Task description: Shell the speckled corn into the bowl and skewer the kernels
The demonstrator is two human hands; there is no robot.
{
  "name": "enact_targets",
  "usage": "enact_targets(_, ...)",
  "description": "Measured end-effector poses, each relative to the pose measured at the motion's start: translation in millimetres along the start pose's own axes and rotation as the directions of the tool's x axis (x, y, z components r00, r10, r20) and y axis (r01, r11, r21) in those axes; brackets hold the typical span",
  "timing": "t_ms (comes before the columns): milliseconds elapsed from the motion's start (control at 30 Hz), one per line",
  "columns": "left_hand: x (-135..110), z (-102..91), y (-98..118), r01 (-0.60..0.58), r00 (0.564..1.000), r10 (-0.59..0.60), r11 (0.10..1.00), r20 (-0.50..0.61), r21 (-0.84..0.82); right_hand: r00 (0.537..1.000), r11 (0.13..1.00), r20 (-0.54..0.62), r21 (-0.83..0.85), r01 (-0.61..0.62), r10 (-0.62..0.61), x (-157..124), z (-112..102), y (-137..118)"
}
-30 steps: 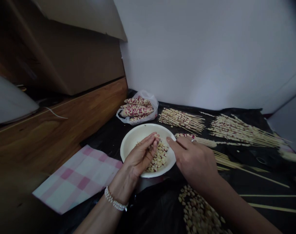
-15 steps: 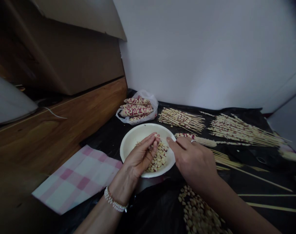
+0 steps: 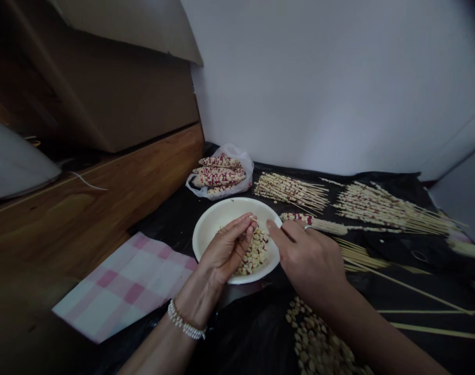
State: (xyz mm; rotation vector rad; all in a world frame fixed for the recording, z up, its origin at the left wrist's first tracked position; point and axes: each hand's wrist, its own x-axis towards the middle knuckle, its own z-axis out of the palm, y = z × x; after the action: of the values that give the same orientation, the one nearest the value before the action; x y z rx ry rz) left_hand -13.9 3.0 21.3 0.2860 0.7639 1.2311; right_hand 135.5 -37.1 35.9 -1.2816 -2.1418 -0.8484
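Observation:
Over the white bowl (image 3: 207, 214) my left hand (image 3: 232, 245) is closed in a pinch, with a pale corn kernel (image 3: 253, 218) at its fingertips. Loose kernels (image 3: 255, 255), cream with some dark red, lie in the bowl below it. My right hand (image 3: 311, 252) is closed on a thin bamboo skewer (image 3: 413, 287) at the bowl's right rim. The skewer's back end sticks out to the right, past the wrist; its tip, near the left fingertips, is hard to make out.
Corn cobs (image 3: 220, 179) fill a plastic bag behind the bowl. Bundles of kernel-threaded skewers (image 3: 290, 191) and a partly stripped cob (image 3: 315, 223) lie to the right. More kernels (image 3: 319, 338) are spread in front. A checked cloth (image 3: 124, 286) lies left, beside a wooden panel (image 3: 159, 166).
My right hand has shifted slightly left, and the skewer's back end has swung a little down and right. My left hand stays nearly in place, still pinching.

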Motion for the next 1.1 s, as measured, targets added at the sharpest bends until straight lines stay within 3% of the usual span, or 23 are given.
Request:
enact_targets(100, -2, 2.1, 0, -0.009, 1.0, 0.009, 1.0, 0.001, -0.02, 1.0, 1.0, -0.016, 0.02, 0.014, -0.014, 0, 2, 1)
enact_targets(300, -4, 3.2, 0, 0.114, 0.994, -0.113, 0.985, 0.008, -0.131, 0.998, 0.999, -0.055, 0.033, 0.011, -0.009, -1, 4, 1)
enact_targets(400, -3, 3.3, -1, 0.119, 0.993, -0.118, 0.982, 0.021, -0.149, 0.999, 0.999, -0.046, 0.05, 0.007, -0.004, -1, 4, 2)
enact_targets(633, 4, 0.7, 11, 0.067, 0.996, -0.082, 0.962, -0.046, -0.265, 0.986, 0.994, 0.151, 0.075, -0.082, 0.07, 2, -6, 11)
enact_targets(767, 7, -3.7, 16, 0.077, 0.995, -0.091, 0.944, -0.029, -0.32, 0.975, 0.982, 0.201, 0.138, -0.125, 0.096, 3, -9, 12)
enact_targets(1100, 3, -1.6, 15, 0.126, 0.992, -0.117, 0.953, 0.048, -0.276, 0.99, 0.991, 0.127, 0.111, -0.069, 0.054, 0, -8, 5)
